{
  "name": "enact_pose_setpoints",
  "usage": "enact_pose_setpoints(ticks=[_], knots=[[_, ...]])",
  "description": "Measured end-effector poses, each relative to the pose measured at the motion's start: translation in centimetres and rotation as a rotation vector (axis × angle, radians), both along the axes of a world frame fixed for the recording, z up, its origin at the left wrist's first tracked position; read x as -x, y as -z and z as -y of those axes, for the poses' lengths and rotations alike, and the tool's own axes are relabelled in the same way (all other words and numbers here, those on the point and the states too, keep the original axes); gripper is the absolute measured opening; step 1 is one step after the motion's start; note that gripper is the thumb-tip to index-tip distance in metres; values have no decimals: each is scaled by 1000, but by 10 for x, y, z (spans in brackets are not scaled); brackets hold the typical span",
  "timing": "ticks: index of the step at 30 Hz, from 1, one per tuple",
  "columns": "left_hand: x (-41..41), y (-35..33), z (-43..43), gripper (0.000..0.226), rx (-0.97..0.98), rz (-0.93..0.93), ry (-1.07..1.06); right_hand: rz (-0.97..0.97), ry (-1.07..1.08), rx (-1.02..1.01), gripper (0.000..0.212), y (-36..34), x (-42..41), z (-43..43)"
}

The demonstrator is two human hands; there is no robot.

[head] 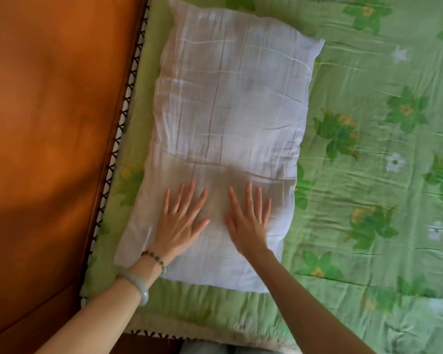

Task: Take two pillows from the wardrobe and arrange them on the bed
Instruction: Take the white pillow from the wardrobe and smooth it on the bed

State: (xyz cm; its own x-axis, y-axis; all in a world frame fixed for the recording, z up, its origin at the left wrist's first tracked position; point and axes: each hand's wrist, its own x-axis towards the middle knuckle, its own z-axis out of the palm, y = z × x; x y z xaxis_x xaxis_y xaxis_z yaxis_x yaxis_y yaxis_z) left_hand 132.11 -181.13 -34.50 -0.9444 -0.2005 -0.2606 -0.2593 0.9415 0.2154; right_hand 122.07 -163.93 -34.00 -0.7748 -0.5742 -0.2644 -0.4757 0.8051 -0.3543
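A white, wrinkled pillow (pixel 228 118) lies flat on the bed (pixel 368 175), which is covered with a green flowered sheet. The pillow runs lengthwise beside the wooden headboard. My left hand (pixel 180 221) and my right hand (pixel 250 218) both press on the near end of the pillow, side by side, fingers straight and spread. A pale bangle and a bead bracelet sit on my left wrist. No second pillow is in view.
An orange-brown wooden headboard (pixel 49 123) fills the left side, edged by a dark zigzag trim (pixel 120 116). The green sheet stretches away to the right. The bed's near edge runs along the bottom of the view.
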Motion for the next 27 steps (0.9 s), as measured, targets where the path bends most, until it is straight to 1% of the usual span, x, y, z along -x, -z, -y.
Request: enact_pose_setpoints(ticks=[2,4,9,11,13,15,16,18,20,23,25,27], knots=[[-34,0,-12,65,-20,10,23,19,-51,4,54,-1,-35,-15],[-54,3,-19,63,-17,51,36,68,-49,-15,53,4,-52,-19],[-45,21,-16,61,33,141,60,125,-15,-174,52,31,-51,-10],[-43,24,-17,61,48,155,54,116,-3,-201,52,35,-53,-5],[-49,21,-20,61,61,126,44,88,43,-187,52,29,-60,1],[-59,17,-24,60,53,73,26,42,106,-108,52,20,-74,2],[-66,13,-27,60,42,53,14,23,97,-67,52,16,-84,-2],[-79,7,-32,57,27,30,19,4,5,-8,52,13,-105,-15],[-97,9,-32,55,34,18,78,6,-115,22,52,19,-117,-35],[-118,18,-13,59,92,68,132,-56,-241,-19,53,39,-102,-77],[-128,24,4,64,116,128,109,-80,-232,-77,53,48,-87,-112],[-139,23,12,66,96,181,-29,-75,-165,-155,52,43,-77,-143]])
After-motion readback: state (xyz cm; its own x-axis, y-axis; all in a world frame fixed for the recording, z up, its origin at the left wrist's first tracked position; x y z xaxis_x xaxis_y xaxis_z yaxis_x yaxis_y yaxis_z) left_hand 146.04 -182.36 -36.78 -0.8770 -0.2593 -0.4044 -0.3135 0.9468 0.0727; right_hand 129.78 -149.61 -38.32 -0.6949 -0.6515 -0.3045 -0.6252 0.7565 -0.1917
